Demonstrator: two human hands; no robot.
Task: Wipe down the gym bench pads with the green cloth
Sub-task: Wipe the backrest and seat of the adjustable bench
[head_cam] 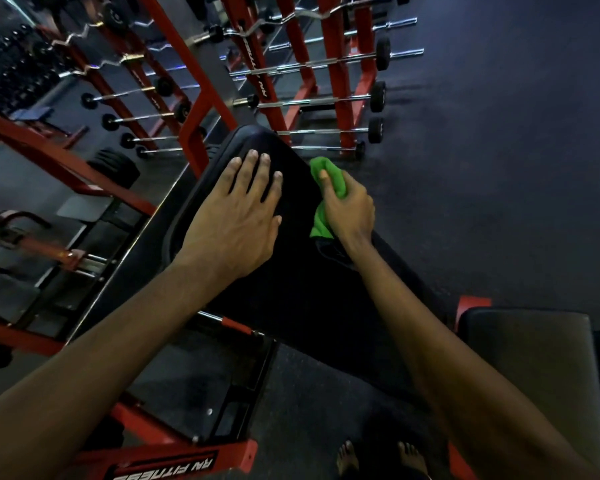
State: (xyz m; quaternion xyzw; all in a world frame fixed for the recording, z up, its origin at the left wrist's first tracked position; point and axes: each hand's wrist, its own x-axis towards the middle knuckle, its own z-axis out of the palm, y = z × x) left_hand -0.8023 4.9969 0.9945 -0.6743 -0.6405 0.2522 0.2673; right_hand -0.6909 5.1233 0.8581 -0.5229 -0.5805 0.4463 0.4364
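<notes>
Head view, left hand [234, 223] flat on bench pad [291, 271], right hand [349, 209] gripping green cloth [321, 171]

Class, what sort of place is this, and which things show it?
Most likely a gym's free-weights area: barbells stored on a red rack, and a black padded bench in front.

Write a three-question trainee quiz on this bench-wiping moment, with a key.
1. True or false: the left hand lies flat on the black bench pad.
2. Which hand grips the green cloth? A) the left hand B) the right hand C) both
3. Fill in: seen from the head camera, the cloth is at the pad's ____ edge.
Key: 1 true; 2 B; 3 right.
</notes>
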